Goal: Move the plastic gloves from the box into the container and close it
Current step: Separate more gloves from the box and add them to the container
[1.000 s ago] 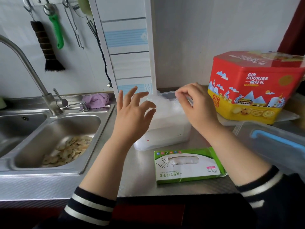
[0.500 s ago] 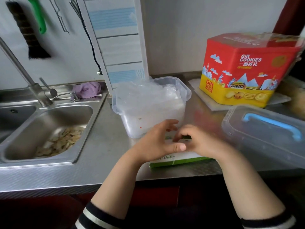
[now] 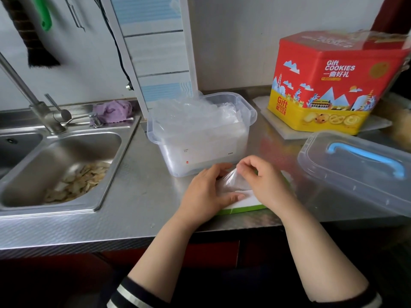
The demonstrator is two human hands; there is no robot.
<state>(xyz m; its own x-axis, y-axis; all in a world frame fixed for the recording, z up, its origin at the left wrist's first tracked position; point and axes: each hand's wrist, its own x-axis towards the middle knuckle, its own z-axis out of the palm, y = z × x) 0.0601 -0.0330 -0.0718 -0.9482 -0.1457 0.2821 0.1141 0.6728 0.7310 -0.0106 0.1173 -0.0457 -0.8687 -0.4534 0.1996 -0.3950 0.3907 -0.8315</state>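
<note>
A clear plastic container stands open on the steel counter, heaped with thin plastic gloves. In front of it lies the flat green-and-white glove box, mostly hidden under my hands. My left hand rests flat on the box with its fingers straight. My right hand pinches a clear plastic glove that rises out of the box. The container's clear lid with a blue handle lies at the right.
A red and yellow cookie tin sits on a white board at the back right. A steel sink with food scraps, a tap and a purple cloth are at the left. The counter edge runs just below the box.
Both hands came down from the container to the glove box in front of it. My right hand has taken hold of a glove and lifted it partly out. The view has shifted closer.
</note>
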